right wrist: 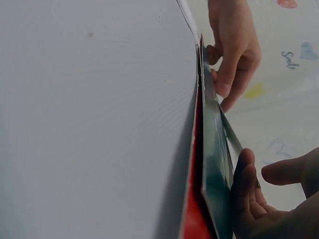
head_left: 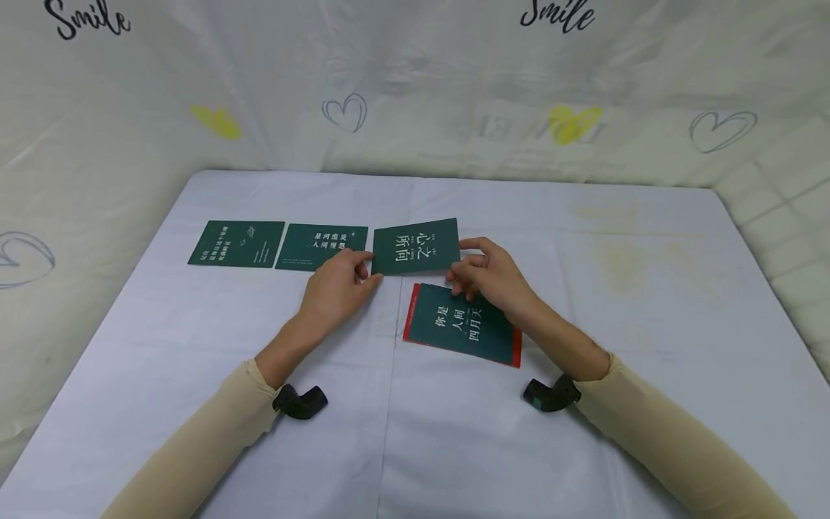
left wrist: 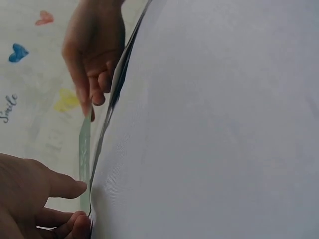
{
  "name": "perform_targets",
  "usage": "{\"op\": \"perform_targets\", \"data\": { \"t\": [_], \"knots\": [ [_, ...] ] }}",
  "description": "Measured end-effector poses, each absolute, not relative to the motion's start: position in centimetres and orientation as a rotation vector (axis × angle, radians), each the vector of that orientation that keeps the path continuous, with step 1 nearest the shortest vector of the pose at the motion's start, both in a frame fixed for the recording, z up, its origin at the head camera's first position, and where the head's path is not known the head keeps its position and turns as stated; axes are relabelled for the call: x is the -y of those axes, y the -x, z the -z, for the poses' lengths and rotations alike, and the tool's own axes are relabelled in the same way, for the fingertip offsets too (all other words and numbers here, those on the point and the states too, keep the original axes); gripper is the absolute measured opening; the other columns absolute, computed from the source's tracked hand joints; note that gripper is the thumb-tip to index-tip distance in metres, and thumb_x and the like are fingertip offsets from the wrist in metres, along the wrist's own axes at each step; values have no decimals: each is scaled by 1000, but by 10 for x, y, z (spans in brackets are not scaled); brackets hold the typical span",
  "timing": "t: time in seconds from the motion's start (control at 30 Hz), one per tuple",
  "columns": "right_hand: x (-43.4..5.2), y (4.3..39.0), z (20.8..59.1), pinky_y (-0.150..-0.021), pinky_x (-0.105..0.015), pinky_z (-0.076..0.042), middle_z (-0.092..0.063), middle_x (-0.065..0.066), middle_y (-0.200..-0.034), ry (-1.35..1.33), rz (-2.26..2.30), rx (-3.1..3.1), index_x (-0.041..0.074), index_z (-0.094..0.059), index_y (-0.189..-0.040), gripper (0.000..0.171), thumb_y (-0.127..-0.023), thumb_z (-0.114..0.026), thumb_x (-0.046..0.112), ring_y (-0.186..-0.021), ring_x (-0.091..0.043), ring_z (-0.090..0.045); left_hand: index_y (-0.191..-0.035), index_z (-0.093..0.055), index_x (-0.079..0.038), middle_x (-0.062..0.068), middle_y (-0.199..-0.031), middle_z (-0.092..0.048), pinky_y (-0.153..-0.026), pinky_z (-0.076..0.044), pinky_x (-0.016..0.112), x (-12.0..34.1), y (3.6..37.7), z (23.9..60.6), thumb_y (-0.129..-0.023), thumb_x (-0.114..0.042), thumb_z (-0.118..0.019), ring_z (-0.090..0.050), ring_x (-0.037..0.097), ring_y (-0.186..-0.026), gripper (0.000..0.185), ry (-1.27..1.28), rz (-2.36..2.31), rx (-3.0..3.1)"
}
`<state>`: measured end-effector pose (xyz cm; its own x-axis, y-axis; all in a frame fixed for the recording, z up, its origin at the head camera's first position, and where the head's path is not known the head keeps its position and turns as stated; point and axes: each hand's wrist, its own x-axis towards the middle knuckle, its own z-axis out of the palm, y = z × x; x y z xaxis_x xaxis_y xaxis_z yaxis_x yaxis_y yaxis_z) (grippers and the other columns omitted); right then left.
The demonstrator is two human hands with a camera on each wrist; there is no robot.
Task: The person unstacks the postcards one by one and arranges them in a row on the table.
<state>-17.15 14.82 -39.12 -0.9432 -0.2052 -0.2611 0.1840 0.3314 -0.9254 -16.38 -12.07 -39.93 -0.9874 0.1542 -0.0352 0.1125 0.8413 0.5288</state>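
- White cloth covers the tabletop (head_left: 583, 432), and pale sheets printed with hearts and the word "Smile" hang behind it.
- Farthest left lies a dark green card (head_left: 237, 244), flat, with white lettering.
- Just to its right lies a second green card (head_left: 318, 245), almost touching the first; its right part is hidden behind the left hand.
- Left hand (head_left: 337, 287): its grip pinches the left edge of the held green card (head_left: 416, 246), thumb on top and the other fingers beneath.
- That held card sits third in the row, slightly tilted and lifted just off the cloth; the left wrist view shows it edge-on (left wrist: 84, 149) between both hands.
- Right hand (head_left: 489, 274): its grip pinches the card's right edge with thumb and fingertips.
- Under the right hand, nearer the person, rests a stack of green cards (head_left: 462, 324) on a red-edged backing, angled; the right wrist view shows the stack (right wrist: 214, 164) edge-on.
- Beige sleeves cover both forearms, each with a black wrist mount.
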Motion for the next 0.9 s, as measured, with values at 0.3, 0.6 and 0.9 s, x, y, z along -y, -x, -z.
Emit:
{"op": "perform_targets", "data": {
  "t": [0.3, 0.6, 0.9],
  "knots": [
    [-146, 172, 389, -71, -26, -60, -64, -17, -123, 37, 1520, -2394, 6, -44, -152, 51, -106, -60, 21, -84, -21, -74, -140, -62, -2, 5, -94, -60, -61, -39, 29, 120, 164, 398, -98, -28, -72, -56, 18, -78, 50, -214, -830, -2954],
    [-146, 173, 390, -75, -26, -59, -65, -20, -125, 56, 1434, -2401, 4, -45, -152, 53, -106, -60, 24, -87, -21, -73, -140, -62, 0, 6, -93, -59, -61, -38, 29, 118, 163, 397, -98, -27, -73, -55, 18, -77, 52, -200, -814, -2951],
    [-148, 172, 386, -84, -34, -62, -69, -21, -122, 115, 1296, -2475, 2, -48, -150, 51, -106, -60, 26, -84, -22, -74, -142, -60, -1, 6, -93, -59, -62, -39, 29, 119, 162, 396, -98, -26, -73, -56, 19, -79, 53, -197, -814, -2952]
  ]
}}
